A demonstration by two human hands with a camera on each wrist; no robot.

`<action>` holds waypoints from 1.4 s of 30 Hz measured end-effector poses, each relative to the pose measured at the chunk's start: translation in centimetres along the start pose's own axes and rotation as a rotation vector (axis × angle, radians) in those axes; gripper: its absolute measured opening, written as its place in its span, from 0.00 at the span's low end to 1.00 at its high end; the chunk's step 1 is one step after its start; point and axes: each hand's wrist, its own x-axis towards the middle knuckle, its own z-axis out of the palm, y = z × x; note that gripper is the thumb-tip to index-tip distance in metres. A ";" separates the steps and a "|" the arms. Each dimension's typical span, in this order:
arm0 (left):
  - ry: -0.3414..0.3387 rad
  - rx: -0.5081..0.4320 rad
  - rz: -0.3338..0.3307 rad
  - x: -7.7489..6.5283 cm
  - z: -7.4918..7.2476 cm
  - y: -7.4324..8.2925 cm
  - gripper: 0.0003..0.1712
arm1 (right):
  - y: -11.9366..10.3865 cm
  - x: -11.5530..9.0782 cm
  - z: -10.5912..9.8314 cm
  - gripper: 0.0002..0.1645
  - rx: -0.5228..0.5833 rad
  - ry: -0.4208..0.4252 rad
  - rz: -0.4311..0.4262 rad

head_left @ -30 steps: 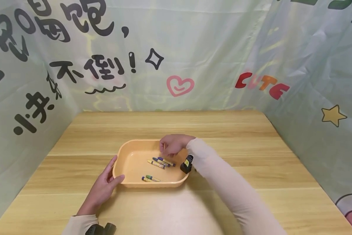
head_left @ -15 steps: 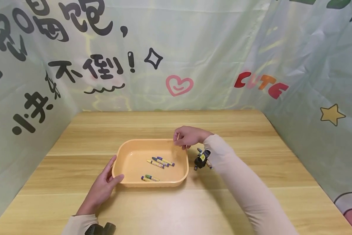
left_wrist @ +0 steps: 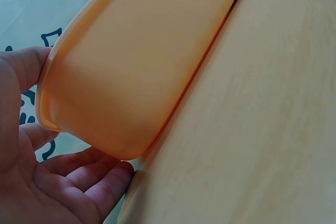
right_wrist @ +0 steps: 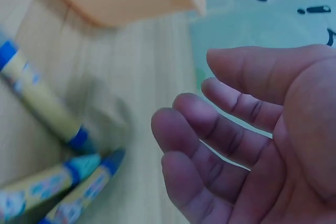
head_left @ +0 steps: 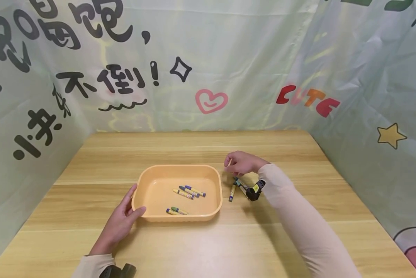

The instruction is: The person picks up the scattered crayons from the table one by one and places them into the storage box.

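A light orange plastic tray (head_left: pixel 180 218) sits on the wooden table. My left hand (head_left: pixel 122 220) grips its left end, thumb over the rim and fingers against the outer wall, as the left wrist view shows. Inside lie several crayons: a yellow one (head_left: pixel 183 194) beside two blue-tipped ones, and a green one (head_left: pixel 179 211) near the front wall next to another. Right of the tray, over loose crayons, hovers my right hand (head_left: pixel 244 163), fingers loosely bent, holding nothing. Below it are a blue-ended crayon (right_wrist: pixel 44 95), a teal one (right_wrist: pixel 47 184) and a darker-tipped one (right_wrist: pixel 86 192).
Printed fabric walls (head_left: pixel 256 69) enclose the table (head_left: pixel 201 255) at the back and both sides. Each wrist carries a small black camera (head_left: pixel 255 190). My right sleeve (head_left: pixel 301 216) crosses above the table's right half.
My right hand has moved out of the tray, over its right rim, to above the loose crayons, uncovering them. The left hand and the crayons inside the tray have stayed in place.
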 end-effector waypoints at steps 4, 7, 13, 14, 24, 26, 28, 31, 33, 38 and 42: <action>0.000 0.002 0.004 0.0 0.0 0.0 0.47 | 1.4 -0.3 -0.1 0.07 0.011 -0.005 0.036; -0.001 0.004 0.002 0.0 0.0 0.0 0.47 | 2.4 -0.6 -0.1 0.07 0.007 -0.012 0.064; 0.000 0.014 -0.012 -0.1 0.0 -0.2 0.48 | 3.7 -1.0 -0.2 0.11 -0.012 -0.039 0.096; 0.001 0.013 -0.012 -0.1 0.0 -0.2 0.48 | 3.9 -1.0 -0.2 0.13 -0.019 -0.046 0.095; 0.009 -0.003 -0.012 0.0 0.1 0.0 0.47 | 4.5 -0.8 0.4 0.18 -0.055 -0.023 0.166; 0.010 -0.001 -0.013 0.0 0.1 0.0 0.47 | 4.3 -0.6 0.6 0.18 -0.071 -0.005 0.174; 0.012 0.000 -0.013 0.0 0.1 -0.1 0.47 | 4.2 -0.5 0.8 0.17 -0.093 0.012 0.179; 0.010 0.000 -0.008 0.0 0.1 -0.1 0.47 | 4.0 -0.4 0.9 0.15 -0.113 0.028 0.190; 0.009 -0.003 -0.009 0.0 0.1 -0.1 0.47 | 3.9 -0.4 0.9 0.15 -0.100 0.035 0.190; 0.011 0.000 -0.008 0.0 0.1 -0.2 0.47 | 3.4 -0.5 0.5 0.18 0.003 0.030 0.159; 0.014 0.005 -0.003 0.0 0.1 -0.1 0.47 | 2.8 -0.5 0.2 0.20 0.070 0.011 0.137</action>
